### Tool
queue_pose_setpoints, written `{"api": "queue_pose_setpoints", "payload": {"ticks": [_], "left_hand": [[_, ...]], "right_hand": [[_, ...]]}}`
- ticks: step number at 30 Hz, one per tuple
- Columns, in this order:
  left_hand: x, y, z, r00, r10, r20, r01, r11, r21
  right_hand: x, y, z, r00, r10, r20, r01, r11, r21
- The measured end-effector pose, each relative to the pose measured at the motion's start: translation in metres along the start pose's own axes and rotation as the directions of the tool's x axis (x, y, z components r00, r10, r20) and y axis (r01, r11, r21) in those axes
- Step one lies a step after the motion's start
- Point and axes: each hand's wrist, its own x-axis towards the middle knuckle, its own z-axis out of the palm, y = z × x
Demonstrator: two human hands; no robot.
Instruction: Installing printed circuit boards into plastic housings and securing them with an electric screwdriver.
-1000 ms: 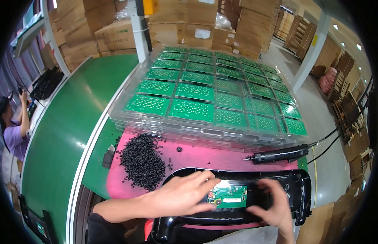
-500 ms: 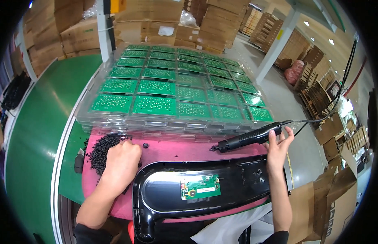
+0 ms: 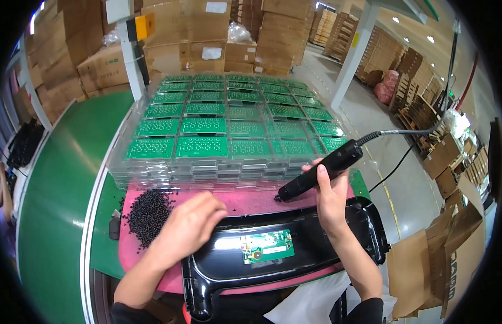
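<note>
Wrapped in my right hand point(image 3: 332, 202) is a black electric screwdriver point(image 3: 307, 177), raised at its cable end and tilted down to the left. Its tip is low over the pink mat point(image 3: 251, 201). My left hand point(image 3: 190, 229) hovers above the left end of a glossy black plastic housing point(image 3: 310, 245), fingers curled together. Whatever they pinch is too small or hidden to make out. A green circuit board point(image 3: 268, 247) lies inside the housing. To the left of that hand, small black screws point(image 3: 148, 215) form a heap on the mat.
Behind the mat, stacked clear plastic trays point(image 3: 207, 168) carry rows of green boards. A green conveyor belt point(image 3: 62, 178) runs along the left. The screwdriver's cable point(image 3: 402, 132) rises to the right. An opened cardboard box point(image 3: 418, 270) stands at the lower right.
My left hand has left the screw heap and moved right over the housing. My right hand has shifted left, taken a full grip on the screwdriver and lifted its cable end.
</note>
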Motion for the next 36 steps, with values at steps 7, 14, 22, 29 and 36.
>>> {"api": "queue_pose_setpoints", "payload": {"ticks": [7, 14, 22, 29, 36], "left_hand": [[-0.007, 0.020, 0.014, 0.986, 0.165, -0.015, -0.166, 0.980, -0.109], [-0.009, 0.018, 0.016, 0.979, 0.202, -0.020, -0.199, 0.934, -0.298], [-0.012, 0.023, 0.020, 0.987, 0.160, -0.005, -0.151, 0.924, -0.351], [-0.013, 0.022, 0.014, 0.966, 0.256, -0.042, -0.260, 0.954, -0.151], [-0.012, 0.028, 0.014, 0.941, 0.339, -0.017, -0.332, 0.929, 0.162]], "right_hand": [[-0.030, -0.054, 0.039, 0.995, -0.100, -0.007, 0.092, 0.887, 0.452], [-0.059, -0.083, 0.068, 0.979, -0.201, 0.033, 0.163, 0.869, 0.467], [-0.060, -0.084, 0.065, 0.957, -0.268, 0.110, 0.180, 0.848, 0.498], [-0.068, -0.081, 0.085, 0.979, -0.205, -0.015, 0.191, 0.881, 0.433], [-0.076, -0.074, 0.091, 0.983, -0.057, -0.177, 0.104, 0.957, 0.272]]}}
